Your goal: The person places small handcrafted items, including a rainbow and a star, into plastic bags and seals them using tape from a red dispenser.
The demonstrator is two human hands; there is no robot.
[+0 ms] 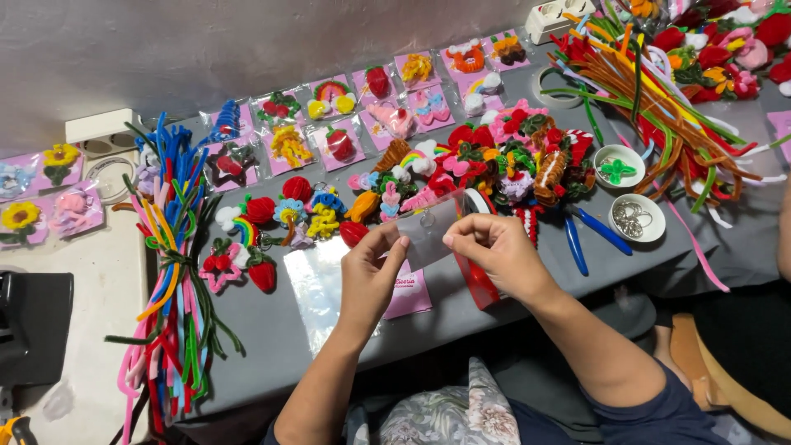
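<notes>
At the far left edge of the grey cloth-covered worktop [272,346] lies a long bundle of multicoloured fuzzy pipe cleaners [169,272], tied near its middle. Just right of it sit small pipe-cleaner charms shaped like strawberries and a rainbow [247,239]. The left hand [372,268] pinches the left edge of a small clear plastic sleeve [428,232] between thumb and fingertips, and the right hand [493,247] pinches its right edge, holding it above the worktop's front part, over a pink printed card [409,292]. Further right lie blue-handled pliers [593,235], then a small white round dish of metal key rings [636,217], near a second sprawl of pipe cleaners [659,107].
</notes>
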